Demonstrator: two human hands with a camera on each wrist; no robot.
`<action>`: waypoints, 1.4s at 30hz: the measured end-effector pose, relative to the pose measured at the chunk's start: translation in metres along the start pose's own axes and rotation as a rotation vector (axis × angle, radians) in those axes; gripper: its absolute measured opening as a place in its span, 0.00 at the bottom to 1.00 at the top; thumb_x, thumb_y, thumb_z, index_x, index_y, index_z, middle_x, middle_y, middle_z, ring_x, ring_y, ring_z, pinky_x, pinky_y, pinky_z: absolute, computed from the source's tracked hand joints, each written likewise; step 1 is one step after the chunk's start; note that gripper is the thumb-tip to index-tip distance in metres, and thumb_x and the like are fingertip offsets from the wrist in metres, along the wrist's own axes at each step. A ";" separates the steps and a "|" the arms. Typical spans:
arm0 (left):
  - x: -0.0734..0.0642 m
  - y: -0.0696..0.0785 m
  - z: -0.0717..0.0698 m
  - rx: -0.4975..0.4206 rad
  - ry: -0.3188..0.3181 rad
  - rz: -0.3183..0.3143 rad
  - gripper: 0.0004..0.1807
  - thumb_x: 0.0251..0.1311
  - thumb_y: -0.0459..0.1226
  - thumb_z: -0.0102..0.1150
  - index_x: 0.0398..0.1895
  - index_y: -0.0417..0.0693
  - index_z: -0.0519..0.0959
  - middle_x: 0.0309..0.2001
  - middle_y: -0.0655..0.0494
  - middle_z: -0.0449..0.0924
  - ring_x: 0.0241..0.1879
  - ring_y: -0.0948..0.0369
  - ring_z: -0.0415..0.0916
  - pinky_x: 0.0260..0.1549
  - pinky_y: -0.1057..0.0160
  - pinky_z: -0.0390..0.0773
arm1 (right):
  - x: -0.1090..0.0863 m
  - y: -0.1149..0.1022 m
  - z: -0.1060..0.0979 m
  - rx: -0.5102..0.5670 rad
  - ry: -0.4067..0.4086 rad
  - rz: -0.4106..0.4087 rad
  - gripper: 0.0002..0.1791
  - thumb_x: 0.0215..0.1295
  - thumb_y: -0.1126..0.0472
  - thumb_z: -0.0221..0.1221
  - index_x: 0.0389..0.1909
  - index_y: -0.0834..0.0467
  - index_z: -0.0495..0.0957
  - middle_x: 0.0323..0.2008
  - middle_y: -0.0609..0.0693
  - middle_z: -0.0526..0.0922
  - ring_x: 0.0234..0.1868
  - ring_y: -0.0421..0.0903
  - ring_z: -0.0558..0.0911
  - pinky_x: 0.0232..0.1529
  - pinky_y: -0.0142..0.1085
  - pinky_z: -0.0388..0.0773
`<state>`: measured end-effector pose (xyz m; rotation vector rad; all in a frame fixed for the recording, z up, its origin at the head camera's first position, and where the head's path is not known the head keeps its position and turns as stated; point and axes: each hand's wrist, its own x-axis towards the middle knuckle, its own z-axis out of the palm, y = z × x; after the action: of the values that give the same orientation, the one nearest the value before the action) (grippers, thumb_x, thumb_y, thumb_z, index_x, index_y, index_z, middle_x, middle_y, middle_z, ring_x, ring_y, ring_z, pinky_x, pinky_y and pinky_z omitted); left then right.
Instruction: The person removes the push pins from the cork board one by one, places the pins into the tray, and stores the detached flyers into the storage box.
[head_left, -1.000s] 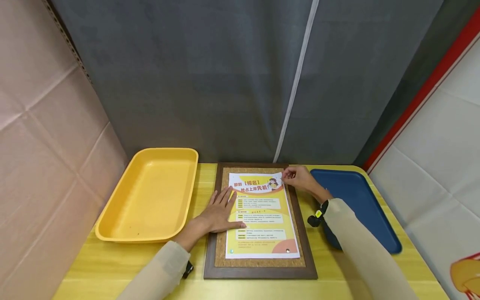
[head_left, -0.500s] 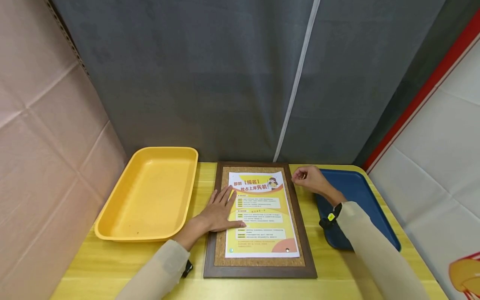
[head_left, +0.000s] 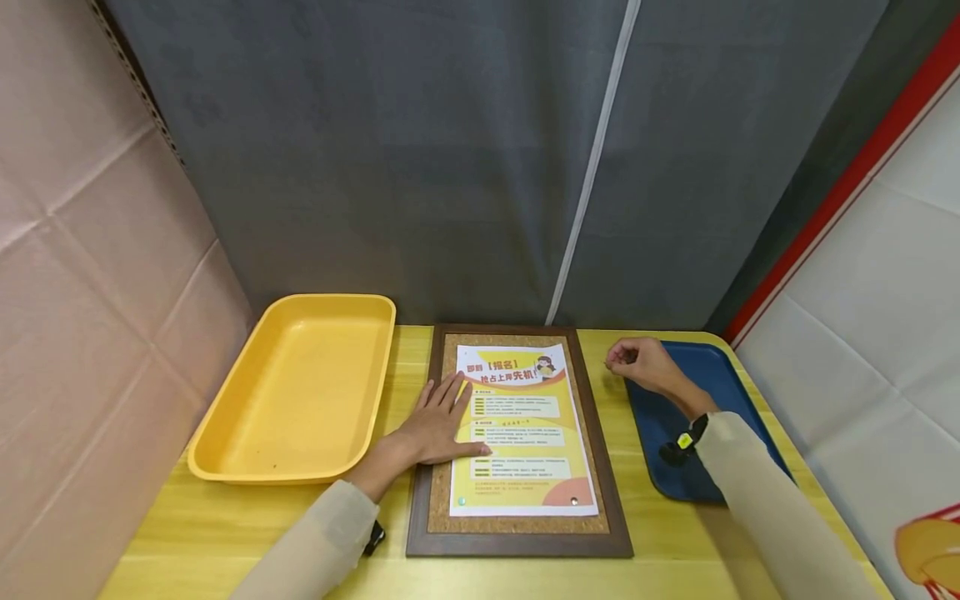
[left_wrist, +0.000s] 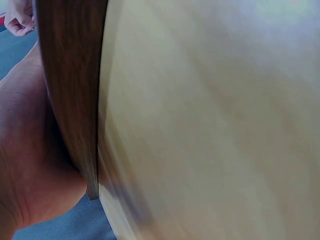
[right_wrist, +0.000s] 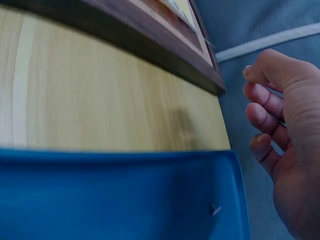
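My left hand (head_left: 438,429) lies flat, fingers spread, over the left side of a printed yellow-and-white poster (head_left: 517,475) and the brown frame of a cork board (head_left: 521,546). In the left wrist view its palm edge (left_wrist: 30,165) rests against the frame. Thumbtacks show at the poster's bottom corners: teal left (head_left: 462,502), silver right (head_left: 574,502). My right hand (head_left: 647,367) hovers by the near-left rim of a blue tray (head_left: 686,487), thumb and index finger pinched on a tiny pin-like thing, mostly hidden. Another small pin-like thing (right_wrist: 215,209) lies in the tray.
A deep yellow tray (head_left: 300,375) with a few dark specks stands left of the board on the wood-grain table (head_left: 555,579). Grey cloth (head_left: 360,167) hangs directly behind the table. A white panel with a red edge (head_left: 847,200) closes the right side.
My right hand has moved right from the poster's top right corner to the blue tray, fingers still pinched. The left hand has stayed in place on the poster.
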<state>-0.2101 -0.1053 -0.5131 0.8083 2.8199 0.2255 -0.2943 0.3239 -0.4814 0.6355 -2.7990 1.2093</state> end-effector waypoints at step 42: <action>0.004 -0.007 0.009 -0.041 0.005 0.008 0.68 0.62 0.81 0.44 0.88 0.45 0.35 0.87 0.43 0.26 0.86 0.47 0.25 0.80 0.38 0.32 | -0.055 0.062 -0.039 -0.174 0.015 0.142 0.05 0.65 0.69 0.71 0.30 0.59 0.85 0.28 0.49 0.83 0.28 0.38 0.75 0.33 0.30 0.74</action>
<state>-0.2151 -0.1080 -0.5243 0.8119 2.8069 0.2859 -0.2719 0.4088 -0.5070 0.4211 -2.9365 0.9677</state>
